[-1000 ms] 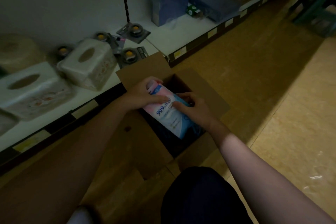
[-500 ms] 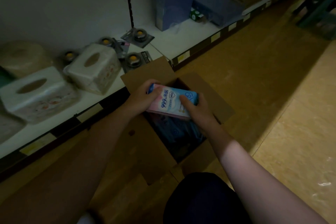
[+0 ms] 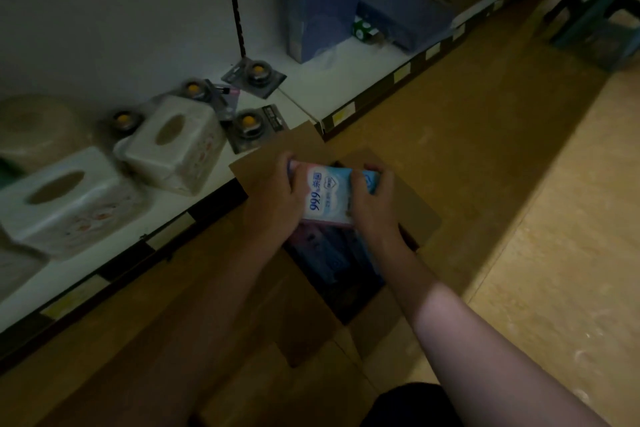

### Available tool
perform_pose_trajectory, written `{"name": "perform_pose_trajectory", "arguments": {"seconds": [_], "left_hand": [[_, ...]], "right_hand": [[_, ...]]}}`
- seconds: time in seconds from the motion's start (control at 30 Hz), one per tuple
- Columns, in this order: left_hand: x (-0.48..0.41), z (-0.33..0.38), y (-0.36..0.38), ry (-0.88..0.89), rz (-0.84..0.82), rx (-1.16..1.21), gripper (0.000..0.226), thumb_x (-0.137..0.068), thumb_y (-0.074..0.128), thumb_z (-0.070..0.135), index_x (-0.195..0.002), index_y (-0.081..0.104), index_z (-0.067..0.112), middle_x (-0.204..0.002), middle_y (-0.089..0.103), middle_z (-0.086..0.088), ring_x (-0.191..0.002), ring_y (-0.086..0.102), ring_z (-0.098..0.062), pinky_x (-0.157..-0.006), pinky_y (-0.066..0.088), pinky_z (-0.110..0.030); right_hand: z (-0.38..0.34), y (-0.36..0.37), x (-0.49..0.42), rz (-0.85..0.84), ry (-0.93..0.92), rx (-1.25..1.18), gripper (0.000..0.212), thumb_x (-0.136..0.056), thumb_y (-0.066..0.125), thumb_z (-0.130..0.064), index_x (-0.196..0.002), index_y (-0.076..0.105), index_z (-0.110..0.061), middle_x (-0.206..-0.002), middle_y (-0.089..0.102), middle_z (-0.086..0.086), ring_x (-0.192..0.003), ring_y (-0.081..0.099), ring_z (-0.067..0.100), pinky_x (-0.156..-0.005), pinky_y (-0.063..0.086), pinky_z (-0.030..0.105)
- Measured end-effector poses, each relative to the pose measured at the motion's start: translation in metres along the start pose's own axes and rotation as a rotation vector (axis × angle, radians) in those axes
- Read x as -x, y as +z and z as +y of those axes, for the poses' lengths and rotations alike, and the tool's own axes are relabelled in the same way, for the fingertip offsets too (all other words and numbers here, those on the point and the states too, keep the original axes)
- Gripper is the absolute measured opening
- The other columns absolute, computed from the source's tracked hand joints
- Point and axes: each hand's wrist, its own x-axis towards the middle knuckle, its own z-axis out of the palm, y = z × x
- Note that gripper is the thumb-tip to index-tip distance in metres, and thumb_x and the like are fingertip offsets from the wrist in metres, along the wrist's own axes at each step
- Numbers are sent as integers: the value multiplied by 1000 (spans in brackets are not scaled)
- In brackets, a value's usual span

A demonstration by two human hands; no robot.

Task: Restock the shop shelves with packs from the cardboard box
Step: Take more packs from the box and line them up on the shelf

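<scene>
Pack (image 3: 329, 196), pink-and-blue with "99.9" printed, sits above the open box (image 3: 412, 208), gripped at its ends by left hand (image 3: 277, 196) and right hand (image 3: 372, 201); shelf (image 3: 214, 191) lies left.

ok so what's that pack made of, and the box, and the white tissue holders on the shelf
Pack: probably soft plastic film, slightly glossy, printed all over.
Box: brown cardboard, matte, with folded flaps.
Tissue holders: likely hard plastic, smooth, rounded corners; too dim to be sure.
</scene>
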Motion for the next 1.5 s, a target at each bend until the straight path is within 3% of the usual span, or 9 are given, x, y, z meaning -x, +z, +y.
{"name": "perform_pose_trajectory", "arguments": {"seconds": [0.23, 0.47, 0.63, 0.83, 0.97, 1.1, 1.27, 1.4, 1.5], "left_hand": [[34, 73, -95, 46, 129, 233, 22, -98, 45, 39, -115, 48, 26, -105, 61, 2, -90, 63, -8, -69, 57, -34], [77, 206, -236, 10, 223, 301, 13, -99, 46, 32, -110, 44, 29, -88, 56, 15, -78, 61, 10, -54, 47, -9], [100, 296, -348, 20, 376, 269, 11, -95, 50, 35, -101, 42, 39, -91, 62, 5, -81, 59, -15, -70, 43, -25], [116, 370, -473, 185, 532, 233, 22, -92, 42, 46, -109, 39, 33, -92, 54, 11, -85, 56, -13, -73, 43, -30], [121, 402, -544, 251, 641, 214, 23, -89, 40, 52, -109, 39, 39, -98, 56, 3, -84, 55, -14, -74, 44, -31], [123, 427, -614, 303, 737, 218, 28, -87, 40, 56, -109, 39, 39, -94, 55, 1, -77, 54, -16, -73, 48, -36], [120, 430, -687, 299, 648, 206, 46, -76, 54, 57, -114, 37, 38, -95, 53, 1, -76, 55, -17, -72, 50, -39], [109, 423, -722, 291, 539, 127, 51, -79, 73, 30, -115, 36, 31, -103, 59, 3, -91, 61, -13, -81, 49, -29], [91, 420, -737, 194, 480, 152, 52, -84, 70, 24, -120, 34, 33, -102, 62, -3, -81, 61, -11, -73, 46, -25]], "right_hand": [[-127, -18, 46, -66, -119, 137, 16, -97, 43, -47, -95, 45, -32, -83, 65, 2, -72, 68, 18, -60, 57, 39], [-307, -50, 114, -127, -211, 117, 17, -98, 46, -41, -105, 46, -25, -86, 62, -1, -75, 65, 12, -52, 53, 25], [-447, -63, 161, -164, -339, 147, 12, -97, 44, -40, -97, 43, -27, -75, 60, -2, -62, 60, 8, -55, 48, 31], [-591, -54, 204, -195, -536, 102, 9, -97, 46, -38, -97, 45, -30, -79, 58, -10, -68, 56, 4, -59, 44, 21], [-666, -36, 226, -214, -648, 52, 8, -96, 47, -40, -96, 45, -33, -82, 60, -8, -76, 60, 14, -68, 49, 35], [-735, -14, 248, -225, -750, 21, 8, -97, 47, -39, -96, 45, -30, -75, 56, -10, -64, 54, 1, -64, 44, 26], [-793, 27, 262, -273, -792, -11, 13, -96, 47, -40, -97, 45, -27, -71, 54, -8, -56, 52, 6, -56, 44, 31], [-813, 52, 259, -354, -780, 47, 11, -98, 44, -40, -95, 42, -29, -71, 55, -6, -56, 53, 5, -55, 45, 30], [-825, 65, 250, -489, -647, 35, 10, -99, 47, -36, -100, 44, -26, -85, 63, 7, -66, 62, 14, -58, 53, 35]]}}
